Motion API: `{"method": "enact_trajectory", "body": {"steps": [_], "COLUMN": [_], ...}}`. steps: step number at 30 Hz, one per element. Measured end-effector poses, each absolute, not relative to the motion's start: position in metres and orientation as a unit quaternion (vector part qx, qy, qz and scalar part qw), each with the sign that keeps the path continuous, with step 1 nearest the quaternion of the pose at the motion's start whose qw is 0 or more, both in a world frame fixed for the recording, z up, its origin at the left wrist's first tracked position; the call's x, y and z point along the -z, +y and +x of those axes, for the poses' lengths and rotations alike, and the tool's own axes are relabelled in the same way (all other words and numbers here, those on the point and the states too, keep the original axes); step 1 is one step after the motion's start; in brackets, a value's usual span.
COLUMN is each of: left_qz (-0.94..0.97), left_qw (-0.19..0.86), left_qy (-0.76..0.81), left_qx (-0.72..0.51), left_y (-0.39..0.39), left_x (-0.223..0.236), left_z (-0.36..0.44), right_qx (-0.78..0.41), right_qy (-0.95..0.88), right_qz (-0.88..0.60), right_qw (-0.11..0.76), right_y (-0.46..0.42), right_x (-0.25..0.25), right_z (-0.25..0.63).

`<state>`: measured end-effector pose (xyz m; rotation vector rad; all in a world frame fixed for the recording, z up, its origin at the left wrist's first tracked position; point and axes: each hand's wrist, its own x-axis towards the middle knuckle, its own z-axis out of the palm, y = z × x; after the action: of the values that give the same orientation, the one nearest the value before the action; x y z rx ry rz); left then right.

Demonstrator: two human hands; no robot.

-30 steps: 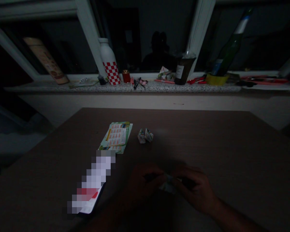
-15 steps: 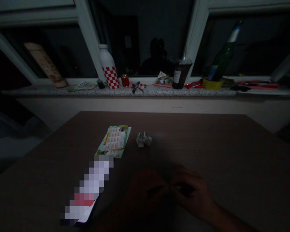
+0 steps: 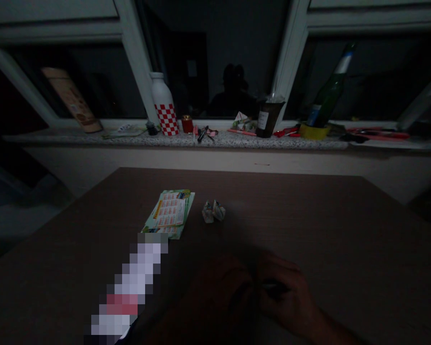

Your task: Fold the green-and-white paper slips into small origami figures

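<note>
In deep shadow at the front of the table, my left hand (image 3: 221,287) and my right hand (image 3: 290,297) meet, fingers bent and closed together. A thin pale sliver shows by the fingers of my right hand; what it belongs to is too dark to name. The fingertips of my left hand are lost in shadow. Just beyond the hands sit two small folded paper pieces (image 3: 213,212), side by side. Left of them lies a stack of green printed paper sheets (image 3: 170,211). A blurred-out, lit flat object (image 3: 136,278) lies nearer, left of my left hand.
The brown table (image 3: 309,206) runs up to a wall under a stone windowsill (image 3: 230,140). On the sill stand a checkered white bottle (image 3: 165,105), a red jar (image 3: 187,124), a dark cup (image 3: 267,117), a green bottle (image 3: 332,91) and a tan cylinder (image 3: 72,100).
The view has shifted slightly, so the sill and papers sit a little lower. My hands have turned a little against each other, and the pale sliver by the right fingers has changed shape.
</note>
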<state>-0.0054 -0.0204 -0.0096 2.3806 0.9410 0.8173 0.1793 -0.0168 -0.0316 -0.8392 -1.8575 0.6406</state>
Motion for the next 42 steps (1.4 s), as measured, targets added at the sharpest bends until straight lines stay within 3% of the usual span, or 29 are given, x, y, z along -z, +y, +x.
{"method": "enact_trajectory", "body": {"steps": [11,23,28,42], "left_qz": [0.771,0.814,0.762,0.743], "left_qw": [0.208,0.247,0.300,0.319], "left_qy": [0.495,0.419,0.466,0.468], "left_qx": [-0.343,-0.318,-0.336,-0.355], "left_y": [-0.007,-0.011,-0.009,-0.011], "left_x": [0.004,0.006,0.003,0.006], "left_z": [-0.026,-0.013,-0.014,-0.014], "right_qx": [-0.221,-0.271,-0.292,-0.290], "right_qy": [-0.706,-0.758,-0.723,-0.717], "right_qz": [-0.429,-0.376,-0.385,-0.382], "right_qw": [0.518,0.460,0.493,0.505], "right_y": [-0.006,-0.010,-0.010,-0.012], "right_x": [0.024,0.027,0.028,0.027], "right_z": [0.195,0.183,0.184,0.180]}}
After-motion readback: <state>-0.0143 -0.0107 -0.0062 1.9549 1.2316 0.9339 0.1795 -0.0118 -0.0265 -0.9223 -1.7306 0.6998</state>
